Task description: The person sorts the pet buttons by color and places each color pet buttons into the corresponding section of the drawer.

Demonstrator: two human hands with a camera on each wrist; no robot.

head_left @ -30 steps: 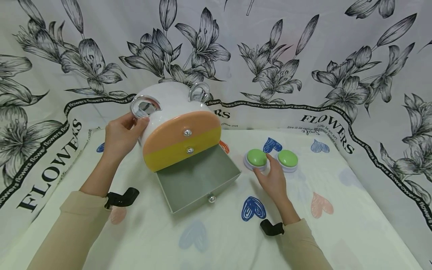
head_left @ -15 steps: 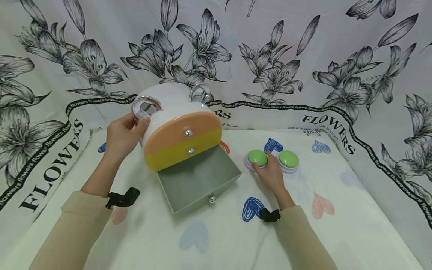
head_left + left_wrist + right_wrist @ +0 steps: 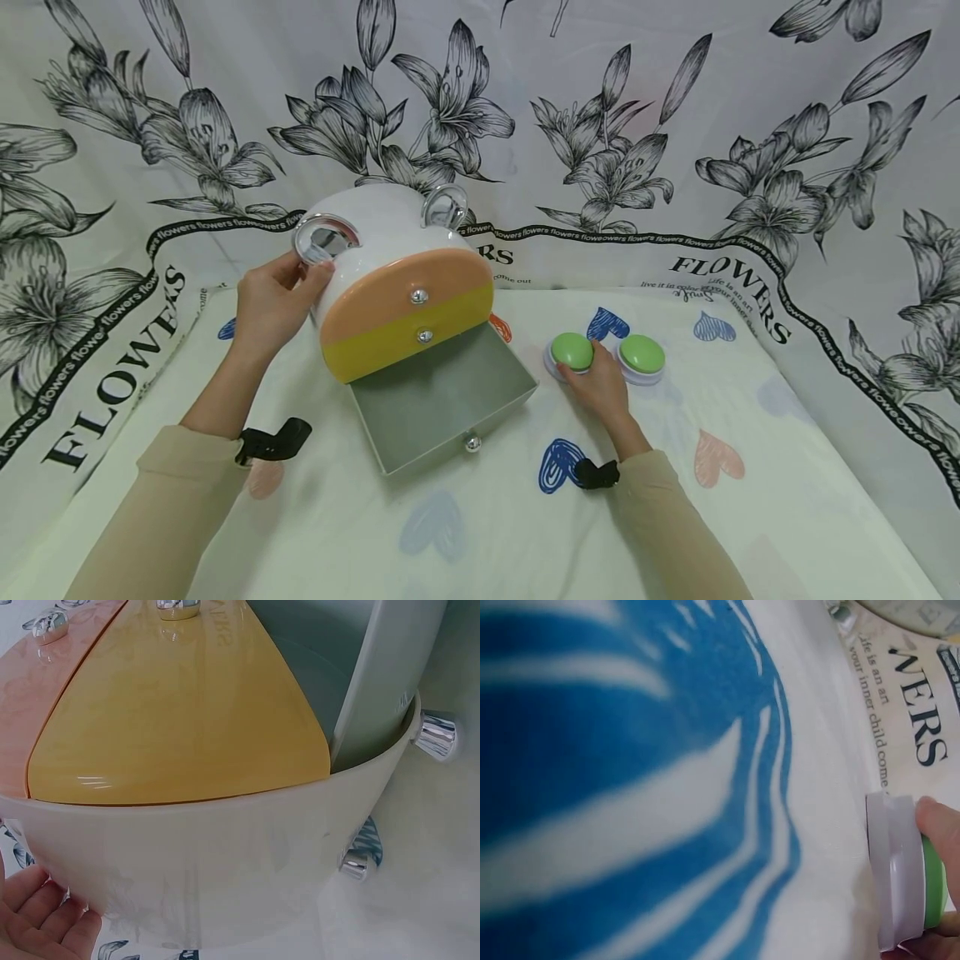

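A white, round-topped drawer box [image 3: 375, 212] stands left of centre with orange and yellow drawer fronts. Below them its grey-green drawer [image 3: 442, 392] is pulled out. My left hand [image 3: 273, 304] grips the box at its left side by the chrome ring [image 3: 326, 239], thumb in front. In the left wrist view, the fingers [image 3: 56, 919] show beside the white wall. On the right, my right hand [image 3: 603, 383] holds the left green-domed push button [image 3: 572, 351] by its rim between thumb and fingers. Its white base [image 3: 896, 874] appears side-on in the right wrist view.
A second green-domed push button [image 3: 641, 354] sits just right of my right hand. The cloth [image 3: 495, 533] under everything is printed with hearts. A flower-patterned curtain [image 3: 585, 150] rises behind. The open drawer's silver knob [image 3: 472, 443] juts toward the front.
My right hand shifts slightly, its thumb moving up against the left button's rim and its forearm swinging left. The left hand and the drawer box stay as they were.
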